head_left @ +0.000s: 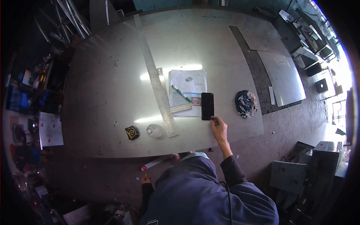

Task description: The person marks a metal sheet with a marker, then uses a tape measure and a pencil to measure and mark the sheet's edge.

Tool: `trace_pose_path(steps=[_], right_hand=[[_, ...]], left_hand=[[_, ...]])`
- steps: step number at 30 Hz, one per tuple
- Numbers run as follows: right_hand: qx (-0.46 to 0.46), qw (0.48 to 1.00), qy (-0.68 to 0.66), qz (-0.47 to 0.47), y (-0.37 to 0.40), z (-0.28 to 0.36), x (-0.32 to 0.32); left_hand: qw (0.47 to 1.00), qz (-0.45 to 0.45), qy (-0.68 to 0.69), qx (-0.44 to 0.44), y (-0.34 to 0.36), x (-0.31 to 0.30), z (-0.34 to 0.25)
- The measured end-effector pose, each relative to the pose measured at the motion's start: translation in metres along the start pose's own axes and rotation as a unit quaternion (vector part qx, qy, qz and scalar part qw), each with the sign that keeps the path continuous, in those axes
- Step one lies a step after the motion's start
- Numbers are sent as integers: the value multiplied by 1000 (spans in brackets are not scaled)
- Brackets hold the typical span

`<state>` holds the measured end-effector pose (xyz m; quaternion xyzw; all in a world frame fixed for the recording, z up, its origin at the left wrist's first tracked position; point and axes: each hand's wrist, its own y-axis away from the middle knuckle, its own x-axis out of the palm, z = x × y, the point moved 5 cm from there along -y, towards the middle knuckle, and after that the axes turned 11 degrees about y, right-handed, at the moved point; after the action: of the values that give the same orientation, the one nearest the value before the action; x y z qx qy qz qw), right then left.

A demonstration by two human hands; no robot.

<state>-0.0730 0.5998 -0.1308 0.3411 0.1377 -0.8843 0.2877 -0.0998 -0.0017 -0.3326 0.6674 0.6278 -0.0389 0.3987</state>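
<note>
My right hand (219,129) reaches over the metal sheet, its fingers pinched at the lower right corner of a black smartphone (207,106). The phone's screen is dark, and it overlaps the right edge of some printed sheets (188,80). On those papers lie a green-and-white marker (181,93) and a short metal bar (180,108). Low beside my body, my left hand (145,180) is closed around something small and yellowish that I cannot make out. A long steel straightedge (154,77) runs along the left side of the papers.
The large metal sheet (105,75) covers the table. Near its front edge are a tape measure (131,132) and a translucent bottle (154,130). A floral cloth cap (246,104) lies right of the phone. Metal plates (281,75) are at right; a box (288,176) stands lower right.
</note>
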Motion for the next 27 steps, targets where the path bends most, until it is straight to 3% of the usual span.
trace_pose_path(steps=[3, 5, 7, 8, 10, 11, 13, 14, 15, 17, 27], right_hand=[[7, 1000, -13, 6, 8, -4, 9], [10, 999, -5, 34, 16, 2, 11], [-7, 995, -25, 93, 28, 8, 24], [-28, 985, -29, 165, 39, 3, 42], [31, 915, -38, 402, 69, 41, 53], [-28, 885, -64, 461, 90, 33, 80], [-6, 798, -112, 592, 121, 72, 86], [-24, 781, -111, 614, 132, 83, 90], [-26, 780, -111, 615, 136, 93, 93], [57, 730, -148, 664, 147, 105, 100], [10, 700, -123, 704, 143, 112, 100]], left_hand=[[997, 10, -71, -33, -14, -11, 19], [999, -31, -38, 6, -27, -13, 39], [998, -1, -6, 60, -25, -10, 6], [993, 28, 27, 110, -18, -7, -20], [980, 69, 7, 186, -1, 4, -96], [975, 95, 11, 200, 12, 9, -141], [954, 129, -27, 269, 47, 13, -239], [934, 137, -67, 323, 64, 16, -283], [934, 134, -67, 323, 71, 18, -307], [865, 131, -64, 481, 90, 22, -350], [797, 133, -67, 585, 93, 32, -355]])
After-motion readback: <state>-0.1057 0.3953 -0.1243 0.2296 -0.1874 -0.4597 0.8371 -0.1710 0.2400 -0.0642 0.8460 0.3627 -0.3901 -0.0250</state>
